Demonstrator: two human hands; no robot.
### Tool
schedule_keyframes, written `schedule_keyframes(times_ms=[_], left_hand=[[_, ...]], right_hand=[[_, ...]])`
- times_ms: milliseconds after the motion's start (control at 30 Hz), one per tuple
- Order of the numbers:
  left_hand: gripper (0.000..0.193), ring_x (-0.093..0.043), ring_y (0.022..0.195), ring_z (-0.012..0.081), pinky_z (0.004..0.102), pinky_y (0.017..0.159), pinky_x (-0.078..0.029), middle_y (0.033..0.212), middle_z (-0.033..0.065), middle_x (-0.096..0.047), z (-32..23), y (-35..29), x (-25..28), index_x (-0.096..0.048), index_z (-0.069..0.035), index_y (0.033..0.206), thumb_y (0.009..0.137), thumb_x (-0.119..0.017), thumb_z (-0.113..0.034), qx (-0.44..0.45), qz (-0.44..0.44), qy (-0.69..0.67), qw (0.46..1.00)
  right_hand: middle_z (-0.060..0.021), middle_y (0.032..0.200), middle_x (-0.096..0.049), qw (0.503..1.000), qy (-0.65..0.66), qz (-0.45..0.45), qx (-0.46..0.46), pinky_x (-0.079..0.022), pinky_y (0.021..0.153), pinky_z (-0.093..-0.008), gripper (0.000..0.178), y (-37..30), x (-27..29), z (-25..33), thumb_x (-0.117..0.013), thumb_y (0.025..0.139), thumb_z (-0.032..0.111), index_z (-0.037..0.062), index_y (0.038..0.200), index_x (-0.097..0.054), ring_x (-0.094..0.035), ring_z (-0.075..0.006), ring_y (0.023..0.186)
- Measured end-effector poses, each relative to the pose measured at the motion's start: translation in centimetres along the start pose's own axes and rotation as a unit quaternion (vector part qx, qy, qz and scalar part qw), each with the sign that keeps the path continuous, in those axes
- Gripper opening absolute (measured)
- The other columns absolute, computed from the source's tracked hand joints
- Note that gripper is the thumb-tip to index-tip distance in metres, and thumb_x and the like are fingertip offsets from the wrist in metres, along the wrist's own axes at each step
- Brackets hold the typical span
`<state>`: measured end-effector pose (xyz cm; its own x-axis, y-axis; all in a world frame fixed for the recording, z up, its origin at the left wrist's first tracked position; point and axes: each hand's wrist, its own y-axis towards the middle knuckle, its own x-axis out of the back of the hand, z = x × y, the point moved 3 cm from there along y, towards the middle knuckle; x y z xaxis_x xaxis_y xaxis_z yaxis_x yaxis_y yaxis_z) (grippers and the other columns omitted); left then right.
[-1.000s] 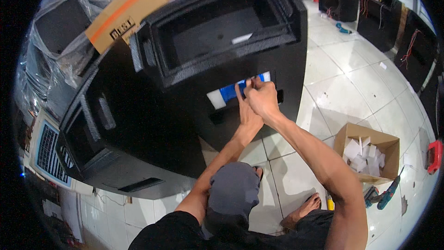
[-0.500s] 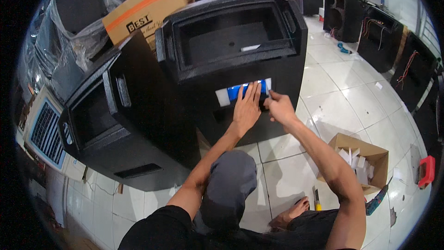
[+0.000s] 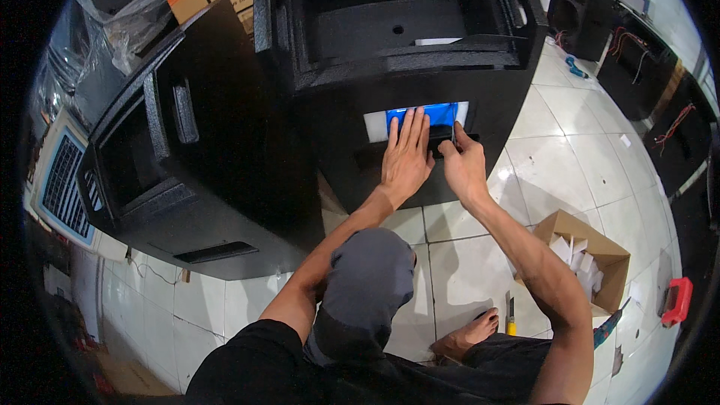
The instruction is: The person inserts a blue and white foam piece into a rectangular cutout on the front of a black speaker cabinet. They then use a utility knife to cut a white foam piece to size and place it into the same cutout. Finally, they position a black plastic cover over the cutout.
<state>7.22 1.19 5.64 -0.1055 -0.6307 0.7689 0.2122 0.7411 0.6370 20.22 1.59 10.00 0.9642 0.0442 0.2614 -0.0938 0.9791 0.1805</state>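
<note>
Our left hand (image 3: pixel 405 156) now lies flat, fingers spread, on the blue label (image 3: pixel 435 115) on the black cabinet (image 3: pixel 487 105); earlier it was curled. Our right hand (image 3: pixel 463 165) pinches the label's lower edge.

Rough matt black cabinet (image 3: pixel 450 67), glossy blue sticker (image 3: pixel 439 114), glossy tiled floor (image 3: pixel 570 157).

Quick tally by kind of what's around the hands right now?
Black speaker cabinets: 2
Blue-and-white label under the left hand and right hand: 1
Open cardboard box on the floor: 1
Yellow-handled tool: 1
Total: 5
</note>
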Motion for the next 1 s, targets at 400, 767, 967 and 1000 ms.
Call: schedule_keyframes(times_ms=[400,767,967,1000], left_hand=[[0.045,-0.052,0.121,0.036,0.0561,0.111,-0.031,0.131,0.0151,-0.059,4.1,-3.3,1.7,-0.066,0.003,0.113,0.069,-0.071,-0.005,0.032,-0.206,-0.099,0.973],[0.05,-0.051,0.122,0.0316,0.0509,0.109,-0.028,0.122,0.0117,-0.065,10.8,5.9,10.3,-0.067,-0.006,0.117,0.082,-0.073,-0.042,-0.007,-0.238,0.036,0.971],[0.055,-0.058,0.112,0.0286,0.0442,0.098,-0.036,0.117,0.0108,-0.067,9.6,6.6,9.9,-0.068,-0.007,0.112,0.081,-0.072,-0.052,-0.006,-0.229,0.129,0.965],[0.055,-0.058,0.111,0.0287,0.0439,0.097,-0.037,0.116,0.0107,-0.067,9.8,6.8,9.7,-0.068,-0.006,0.112,0.081,-0.071,-0.052,-0.007,-0.235,0.125,0.964]], right_hand=[[-0.0032,0.071,-0.06,0.946,0.303,-0.11,0.009,-0.041,0.054,-0.0264,0.023,1.2,-7.5,2.4,-0.061,0.08,0.008,-0.0109,0.094,-0.059,-0.048,-0.0077,0.061],[0.0004,0.064,-0.052,0.938,0.302,-0.167,0.004,-0.038,0.049,-0.0269,0.029,2.2,-9.2,3.0,-0.059,0.079,0.002,-0.018,0.1,-0.053,-0.044,-0.0051,0.059],[-0.0286,0.074,-0.065,0.969,0.155,-0.185,-0.05,-0.056,0.064,-0.0397,0.084,2.5,-9.1,4.0,-0.07,0.075,0.023,-0.0251,0.133,-0.033,-0.071,-0.0346,0.072],[-0.0291,0.077,-0.066,0.971,0.12,-0.2,-0.057,-0.057,0.067,-0.0421,0.085,3.1,-9.8,3.7,-0.068,0.075,0.021,-0.0241,0.136,-0.029,-0.07,-0.0388,0.075]])
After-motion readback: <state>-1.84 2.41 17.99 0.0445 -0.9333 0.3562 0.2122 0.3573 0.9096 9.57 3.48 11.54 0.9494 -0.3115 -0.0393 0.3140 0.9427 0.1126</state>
